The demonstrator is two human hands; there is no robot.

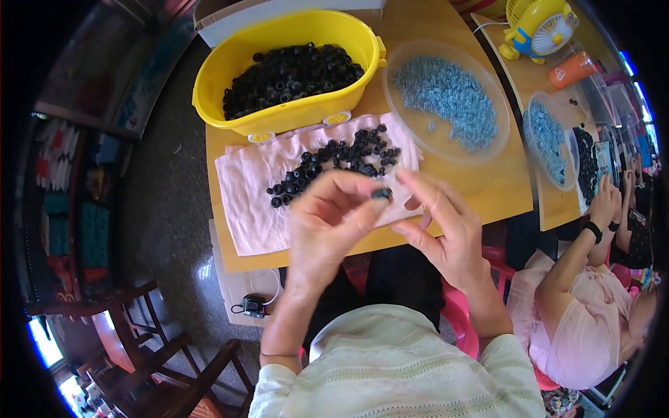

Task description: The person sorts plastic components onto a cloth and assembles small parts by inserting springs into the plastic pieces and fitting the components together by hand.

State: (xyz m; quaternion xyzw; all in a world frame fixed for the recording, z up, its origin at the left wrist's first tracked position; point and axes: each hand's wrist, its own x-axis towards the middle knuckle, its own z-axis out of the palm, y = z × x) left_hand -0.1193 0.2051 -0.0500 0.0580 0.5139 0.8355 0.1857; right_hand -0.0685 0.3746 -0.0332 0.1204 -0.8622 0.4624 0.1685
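In front of my chest, my left hand (331, 216) pinches a small black cap-like piece (381, 194) between thumb and fingertips. Its far end looks bluish, though it is too small to make out well. Close by on the right, my right hand (446, 223) has its fingers curved and apart, with nothing visible in them. Beyond both hands, several loose black pieces (296, 180), some showing round holes, lie scattered on a pink cloth (247, 216). A clear round tray (446, 155) at the right holds many small shiny blue bits (446, 94).
A yellow wheeled tub (209, 87) full of black pieces (286, 76) stands behind the cloth on the wooden table (512, 188). A cardboard box (293, 17) sits behind it. At the right, a person (578, 313) works at another table with a blue-filled tray (550, 143) and a yellow fan (540, 31).
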